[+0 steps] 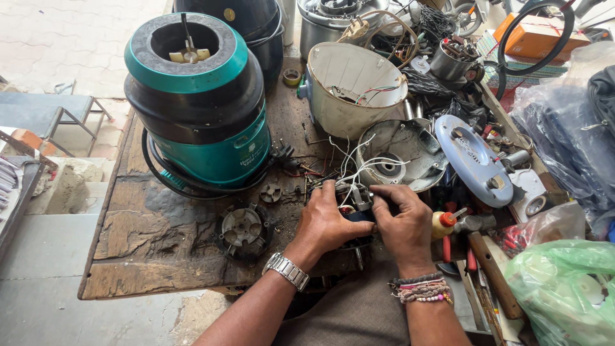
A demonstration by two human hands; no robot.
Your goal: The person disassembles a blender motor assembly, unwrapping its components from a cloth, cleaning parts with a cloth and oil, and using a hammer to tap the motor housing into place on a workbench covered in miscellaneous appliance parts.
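Left hand [323, 221], metal watch on the wrist, was curled over a small dark part [356, 214] at the near edge of the wooden workbench [160, 237], fingers bent and pressed onto its top. Couldn't really tell what the part was, since both hands covered most of it; only a bit of grey metal and some white wires [352, 168] poked out above the knuckles.

Going from the left: a big teal and black round appliance body [198, 102] stood upright on the bench, open at the top with a thin spindle showing inside and a black cord looped round its base. Near it lay a black round ribbed piece [242, 229], flat on the cracked, worn wood, just left of the left hand. Behind the hands sat a cream plastic housing [352, 86] tipped on its side, hollow, wires showing inside, and a grey metal dish [400, 157] the white wires ran into.

Right hand [403, 224], beaded bracelets on the wrist, was closed on the same dark part from the right side, fingertips nearly touching the left's. Right of that, a light blue round plate [473, 160] leaned tilted, then a wooden tool handle [493, 275] and a green plastic bag [564, 288], cut off by the frame edge.
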